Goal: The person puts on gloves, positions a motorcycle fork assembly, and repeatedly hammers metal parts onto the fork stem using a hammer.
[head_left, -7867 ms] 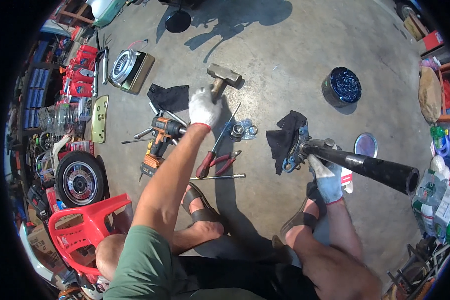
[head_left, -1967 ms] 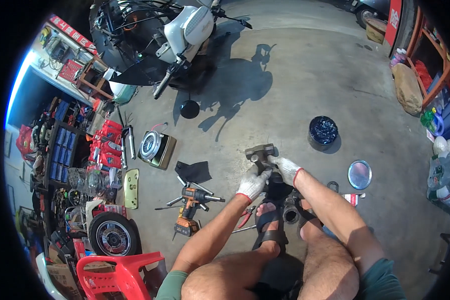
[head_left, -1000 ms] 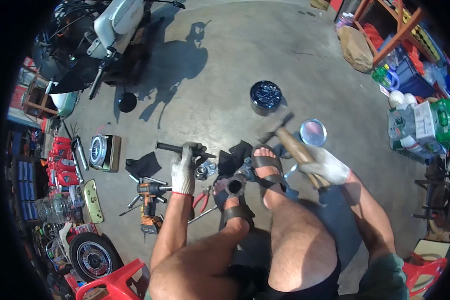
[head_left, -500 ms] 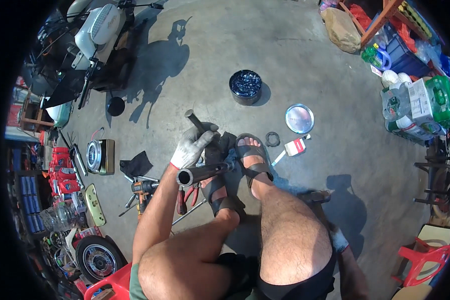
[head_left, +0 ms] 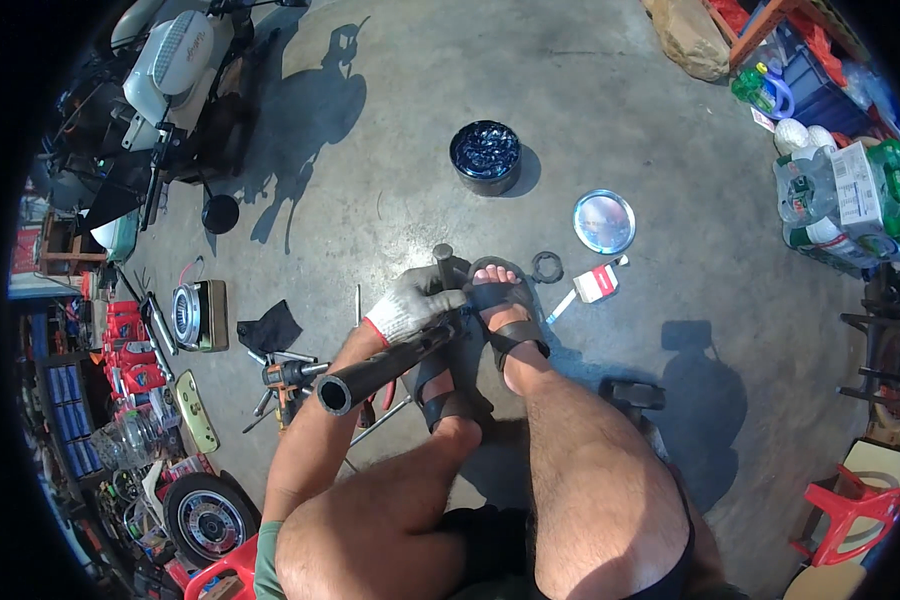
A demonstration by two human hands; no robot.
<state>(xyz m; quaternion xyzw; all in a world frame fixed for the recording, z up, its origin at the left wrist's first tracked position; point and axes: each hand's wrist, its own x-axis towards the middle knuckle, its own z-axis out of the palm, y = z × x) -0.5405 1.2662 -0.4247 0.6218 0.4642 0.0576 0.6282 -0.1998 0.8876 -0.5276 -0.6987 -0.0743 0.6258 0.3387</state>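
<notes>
My left hand [head_left: 412, 302], in a white work glove with a red cuff, is closed around a short dark metal rod [head_left: 444, 262] whose round end points up. Below the hand slants a thick dark metal tube [head_left: 385, 370], its hollow end toward me and its far end between my sandalled feet. What the rod's lower end touches is hidden by the glove. Beside my right knee shows a hammer [head_left: 635, 394], head outward, its handle running back behind the leg. My right hand is mostly hidden there at the handle; part of its forearm [head_left: 705, 550] shows.
A tub of dark grease [head_left: 486, 158], a round lid [head_left: 604, 222], a dark ring [head_left: 547, 267] and a small white-red box [head_left: 597, 284] lie ahead. At left are a drill [head_left: 288, 378], black cloth [head_left: 269, 326] and a motorcycle [head_left: 175, 75]. Bottle packs [head_left: 840, 200] stand right.
My left hand has moved right with the rod, which now stands more upright. The tube's hollow end has swung left and nearer. My right hand has slipped behind my leg.
</notes>
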